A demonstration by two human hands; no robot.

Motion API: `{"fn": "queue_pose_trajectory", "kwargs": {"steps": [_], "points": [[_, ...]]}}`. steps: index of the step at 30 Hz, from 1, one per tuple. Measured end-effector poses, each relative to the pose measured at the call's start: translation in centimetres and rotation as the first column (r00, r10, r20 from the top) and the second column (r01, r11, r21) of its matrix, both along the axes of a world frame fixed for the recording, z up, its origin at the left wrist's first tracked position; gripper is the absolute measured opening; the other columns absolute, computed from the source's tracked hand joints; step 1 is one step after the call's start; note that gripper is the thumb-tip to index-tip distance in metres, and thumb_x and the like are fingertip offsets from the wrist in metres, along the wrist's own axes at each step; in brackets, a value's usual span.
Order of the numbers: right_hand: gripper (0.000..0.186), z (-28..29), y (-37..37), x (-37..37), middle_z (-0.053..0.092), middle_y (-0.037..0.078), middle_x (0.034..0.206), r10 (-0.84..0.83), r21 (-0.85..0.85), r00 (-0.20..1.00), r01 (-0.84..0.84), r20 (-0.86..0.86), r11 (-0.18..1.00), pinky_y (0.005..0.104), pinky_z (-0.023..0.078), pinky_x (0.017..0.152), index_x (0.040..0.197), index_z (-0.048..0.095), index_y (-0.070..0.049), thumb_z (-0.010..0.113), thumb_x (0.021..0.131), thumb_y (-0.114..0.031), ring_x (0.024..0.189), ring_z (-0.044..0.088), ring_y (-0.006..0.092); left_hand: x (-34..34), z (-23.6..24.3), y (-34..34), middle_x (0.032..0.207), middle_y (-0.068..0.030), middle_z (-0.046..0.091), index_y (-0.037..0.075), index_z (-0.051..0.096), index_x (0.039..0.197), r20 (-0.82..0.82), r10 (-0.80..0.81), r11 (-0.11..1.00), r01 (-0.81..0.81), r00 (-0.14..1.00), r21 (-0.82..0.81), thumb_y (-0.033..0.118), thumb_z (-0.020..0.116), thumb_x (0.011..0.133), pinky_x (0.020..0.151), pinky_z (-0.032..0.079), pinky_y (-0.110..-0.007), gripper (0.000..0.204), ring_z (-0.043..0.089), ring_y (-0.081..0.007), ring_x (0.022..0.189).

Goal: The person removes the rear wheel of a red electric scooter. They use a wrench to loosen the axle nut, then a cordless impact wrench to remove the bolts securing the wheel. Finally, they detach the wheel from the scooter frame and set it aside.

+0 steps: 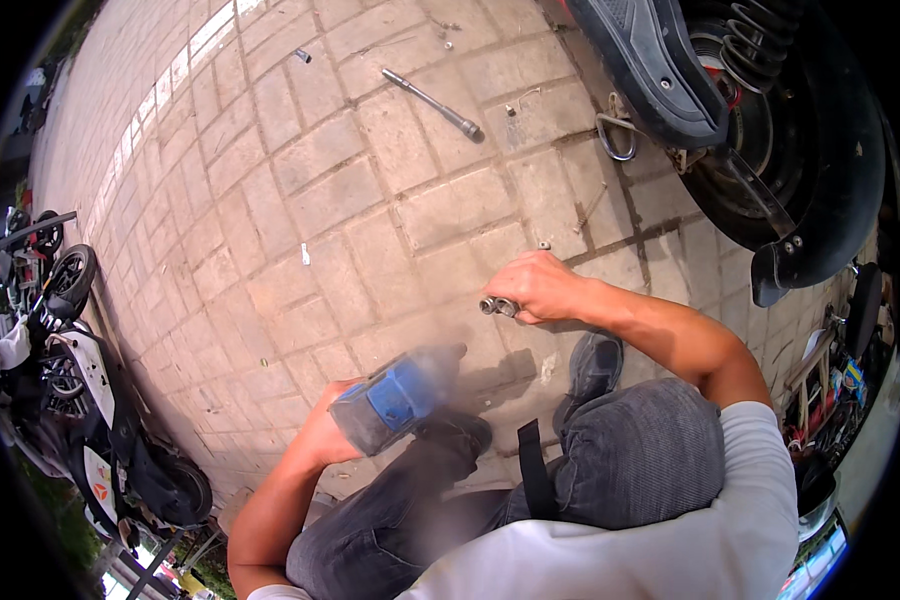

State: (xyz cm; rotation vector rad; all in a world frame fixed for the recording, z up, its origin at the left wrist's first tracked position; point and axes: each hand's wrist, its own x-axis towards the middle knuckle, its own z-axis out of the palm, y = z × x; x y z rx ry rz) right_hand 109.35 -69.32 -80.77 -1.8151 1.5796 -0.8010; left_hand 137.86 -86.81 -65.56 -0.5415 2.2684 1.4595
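Sockets [498, 306] sit clasped in the right hand [536, 284]; the left hand [332, 428] grips a blue power tool [392, 398]. Ahead of both, a metal bar [431, 103] lies on paving [455, 212].

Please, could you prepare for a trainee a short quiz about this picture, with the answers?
1. Which hand holds the blue tool?
2. True or false: the metal bar lies on the paving.
3. What does the right hand hold? a) a cloth b) metal parts c) a bottle

Key: 1. The left hand. 2. True. 3. b.
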Motion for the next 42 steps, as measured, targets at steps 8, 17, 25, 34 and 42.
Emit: {"fn": "queue_pose_trajectory", "kwargs": {"steps": [8,17,25,34,42], "points": [[0.038,-0.4,-7.6,-5.3,0.064,0.007,0.081,-0.623,0.499,0.729,0.443,0.284,0.745,0.0339,0.050,0.059,0.098,0.063,0.002,0.076,0.081,-0.030,0.063,0.061,0.0168,0.9,-1.2,-1.3,0.078,-0.0068,0.061,0.002,0.057,0.111,0.191,0.676,0.615,-0.687,0.712,0.386,0.023,0.072,0.076,0.070,0.045,-0.031,0.044,0.055,-0.0148,0.068],[0.049,0.8,-2.1,-2.8,0.059,0.004,0.084,-0.611,0.702,-0.365,0.219,0.703,0.678,0.0310,0.052,0.073,0.095,0.061,-0.008,0.060,0.089,-0.056,0.079,0.058,0.0151,-2.4,-3.7,0.0,0.084,-0.0110,0.064,-0.001,0.060,0.100,0.285,0.548,0.572,-0.601,0.786,0.559,0.020,0.069,0.083,0.078,0.050,-0.036,0.029,0.057,-0.0163,0.069],[0.037,5.3,-0.3,0.8,0.060,0.003,0.088,-0.458,0.679,-0.594,0.214,0.661,0.702,0.0383,0.053,0.080,0.095,0.059,-0.011,0.073,0.083,-0.043,0.086,0.062,0.0196,-6.4,-3.6,1.3,0.087,-0.0119,0.064,-0.001,0.054,0.117,0.223,0.415,0.649,-0.459,0.882,0.607,0.019,0.068,0.084,0.080,0.049,-0.036,0.042,0.057,-0.0161,0.070],[0.034,6.4,-0.7,1.3,0.060,-0.001,0.079,-0.496,0.776,-0.664,0.209,0.559,0.595,0.0298,0.048,0.062,0.080,0.055,-0.016,0.077,0.080,-0.043,0.070,0.057,0.0119,-9.0,-3.6,2.1,0.087,-0.0089,0.063,0.003,0.053,0.123,0.130,0.288,0.795,-0.312,0.949,0.519,0.015,0.065,0.085,0.073,0.048,-0.032,0.042,0.057,-0.0151,0.071],[0.042,4.6,-1.5,0.3,0.049,-0.004,0.069,-0.735,0.876,-0.524,0.047,0.430,0.479,0.0239,0.028,0.049,0.076,0.045,-0.020,0.077,0.076,-0.048,0.050,0.033,0.0088,-9.4,-3.9,2.8,0.087,-0.0067,0.065,0.005,0.064,0.102,-0.179,-0.042,0.990,0.017,0.983,-0.137,0.012,0.072,0.078,0.073,0.050,-0.032,0.026,0.061,-0.0191,0.077]]}}
